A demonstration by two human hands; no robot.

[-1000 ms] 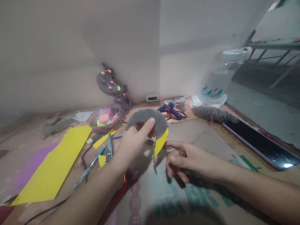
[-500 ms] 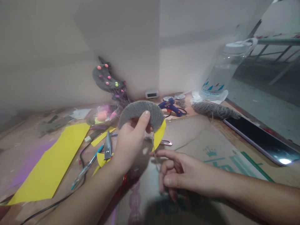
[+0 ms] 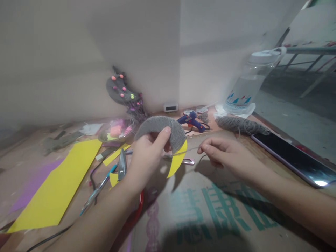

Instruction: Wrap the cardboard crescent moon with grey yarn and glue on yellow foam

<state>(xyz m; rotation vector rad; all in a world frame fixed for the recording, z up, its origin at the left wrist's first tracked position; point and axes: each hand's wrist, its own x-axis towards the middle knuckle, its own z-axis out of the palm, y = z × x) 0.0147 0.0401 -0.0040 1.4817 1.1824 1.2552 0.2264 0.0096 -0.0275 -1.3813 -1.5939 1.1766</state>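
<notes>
My left hand (image 3: 151, 150) grips a crescent shape (image 3: 160, 124) between thumb and fingers. Grey yarn is wound closely over most of it, and the lower right tip (image 3: 178, 161) is bare yellow. From the crescent a strand of grey yarn (image 3: 193, 150) runs across the yellow part to my right hand (image 3: 219, 150), which pinches it to the right of the crescent. Beyond it, the yarn's grey skein (image 3: 238, 125) lies beside a phone (image 3: 294, 159).
Scissors (image 3: 122, 166), a blue pen (image 3: 98, 190) and a yellow sheet (image 3: 57, 182) lie at left. At the back are a blue glue gun (image 3: 193, 120), a decorated grey crescent (image 3: 120, 89) and a small white device (image 3: 170, 106). A water bottle (image 3: 246, 80) stands back right. Printed cardboard (image 3: 199, 210) covers the front.
My right hand has moved up and to the right, drawing the yarn strand from hanging down to nearly level across the yellow tip. My left hand keeps the crescent almost in place.
</notes>
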